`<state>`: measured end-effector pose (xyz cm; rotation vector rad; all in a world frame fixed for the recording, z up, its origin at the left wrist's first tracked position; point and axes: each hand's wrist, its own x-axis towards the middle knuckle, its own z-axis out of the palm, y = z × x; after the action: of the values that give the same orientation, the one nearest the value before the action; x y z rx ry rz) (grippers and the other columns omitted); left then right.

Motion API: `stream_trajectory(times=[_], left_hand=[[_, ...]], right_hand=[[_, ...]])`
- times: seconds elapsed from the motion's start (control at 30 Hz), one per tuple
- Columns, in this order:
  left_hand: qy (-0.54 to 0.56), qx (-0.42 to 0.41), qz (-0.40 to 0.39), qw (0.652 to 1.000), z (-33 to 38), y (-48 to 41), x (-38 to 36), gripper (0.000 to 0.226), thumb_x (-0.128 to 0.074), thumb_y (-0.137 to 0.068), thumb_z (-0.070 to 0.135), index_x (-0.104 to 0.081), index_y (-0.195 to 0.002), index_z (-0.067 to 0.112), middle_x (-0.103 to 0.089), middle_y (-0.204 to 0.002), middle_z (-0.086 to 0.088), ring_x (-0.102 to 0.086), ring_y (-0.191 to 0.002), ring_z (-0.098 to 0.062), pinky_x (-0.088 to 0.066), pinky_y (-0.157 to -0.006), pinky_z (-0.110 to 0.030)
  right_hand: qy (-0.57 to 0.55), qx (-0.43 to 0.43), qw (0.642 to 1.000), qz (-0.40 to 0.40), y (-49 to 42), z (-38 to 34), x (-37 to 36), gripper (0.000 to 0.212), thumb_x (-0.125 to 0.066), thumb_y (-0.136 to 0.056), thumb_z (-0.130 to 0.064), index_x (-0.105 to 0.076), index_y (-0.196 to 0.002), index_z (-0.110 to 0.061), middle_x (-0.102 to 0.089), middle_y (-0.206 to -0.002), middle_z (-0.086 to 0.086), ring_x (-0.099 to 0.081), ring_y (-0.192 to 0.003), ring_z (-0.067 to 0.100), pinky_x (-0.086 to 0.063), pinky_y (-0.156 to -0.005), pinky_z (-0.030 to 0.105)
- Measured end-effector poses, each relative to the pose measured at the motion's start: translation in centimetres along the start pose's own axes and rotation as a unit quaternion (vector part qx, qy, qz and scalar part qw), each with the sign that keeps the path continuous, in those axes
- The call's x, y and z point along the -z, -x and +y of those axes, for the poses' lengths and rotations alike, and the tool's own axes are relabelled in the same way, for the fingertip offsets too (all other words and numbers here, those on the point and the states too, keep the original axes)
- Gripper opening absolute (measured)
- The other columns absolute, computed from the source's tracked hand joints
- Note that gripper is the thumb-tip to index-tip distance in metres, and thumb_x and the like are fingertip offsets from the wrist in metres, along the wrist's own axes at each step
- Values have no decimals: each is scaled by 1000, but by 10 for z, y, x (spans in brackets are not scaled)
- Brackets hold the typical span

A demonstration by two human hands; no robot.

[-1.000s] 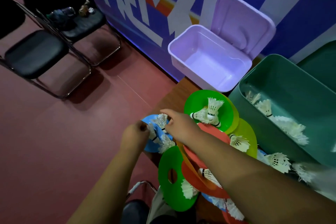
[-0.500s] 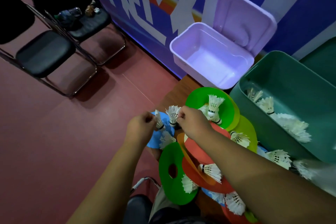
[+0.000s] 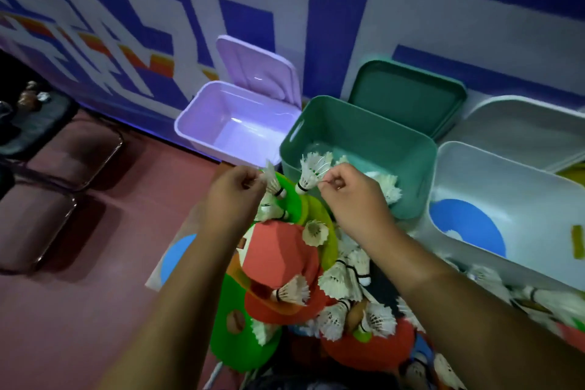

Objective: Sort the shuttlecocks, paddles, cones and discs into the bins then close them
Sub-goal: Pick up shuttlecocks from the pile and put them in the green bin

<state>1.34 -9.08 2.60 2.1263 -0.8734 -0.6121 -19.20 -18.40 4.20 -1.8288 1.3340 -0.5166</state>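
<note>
White feathered shuttlecocks [image 3: 311, 172], one pinched by my left hand [image 3: 235, 196], one by my right hand [image 3: 351, 199], hung at the near rim of the teal plastic bin [image 3: 364, 133]; light, crushable skirts, judged best gripped at the cork.

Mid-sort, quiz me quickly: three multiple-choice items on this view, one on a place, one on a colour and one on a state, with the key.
1. Which bin has shuttlecocks in it?
A. the purple one
B. the green one
C. the white one

2. What colour is the disc lying in the white bin?
A. red
B. green
C. blue

3. What are the hands doing?
A. both lie flat on the table
B. each pinches one shuttlecock
C. they are shutting a lid

Key:
1 B: white feathers show inside the green bin.
2 C: the round shape on its floor is blue.
3 B: the left hand and the right hand each hold one by its feathers.
</note>
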Motion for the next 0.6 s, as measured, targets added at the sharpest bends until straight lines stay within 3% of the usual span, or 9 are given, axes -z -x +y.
stream_trajectory(times=[0.3, 0.33, 0.43, 0.5, 0.6], left_hand=[[38, -106, -87, 990, 98, -7, -47, 8, -68, -96, 29, -74, -98, 23, -71, -84, 10, -62, -76, -6, -46, -70, -25], [40, -110, -100, 988, 104, -6, -52, 14, -68, -96, 26, -74, -108, 24, -73, -94, 9, -65, -84, -8, -49, -77, -26], [26, -97, -116, 988, 109, -4, -61, 41, -70, -94, 25, -65, -135, 19, -68, -125, 6, -64, -108, -13, -53, -97, -32], [24, -81, -123, 989, 104, -1, -63, 43, -70, -95, 27, -64, -136, 18, -67, -128, 4, -64, -110, -16, -53, -95, -33], [27, -66, -126, 989, 88, 8, -58, 36, -70, -94, 26, -67, -129, 19, -70, -120, 4, -67, -105, -18, -52, -88, -32]], right_hand=[[-21, -73, 984, 161, 15, 31, 97, 6, -68, -97, -31, -66, -94, -26, -68, -92, -11, -63, -86, 7, -45, -67, 25], [-21, -80, 983, 167, 17, 35, 102, 3, -68, -97, -29, -66, -98, -27, -68, -95, -12, -63, -88, 9, -47, -70, 26], [-15, -107, 984, 138, 24, 47, 111, 21, -64, -98, -27, -66, -118, -32, -66, -100, -14, -65, -92, 13, -52, -77, 32], [-8, -116, 985, 124, 31, 55, 113, 25, -60, -100, -25, -65, -124, -31, -65, -97, -13, -65, -87, 13, -48, -70, 29], [-13, -132, 985, 114, 40, 64, 107, 22, -59, -98, -23, -68, -116, -32, -69, -98, -8, -68, -80, 15, -49, -64, 27]])
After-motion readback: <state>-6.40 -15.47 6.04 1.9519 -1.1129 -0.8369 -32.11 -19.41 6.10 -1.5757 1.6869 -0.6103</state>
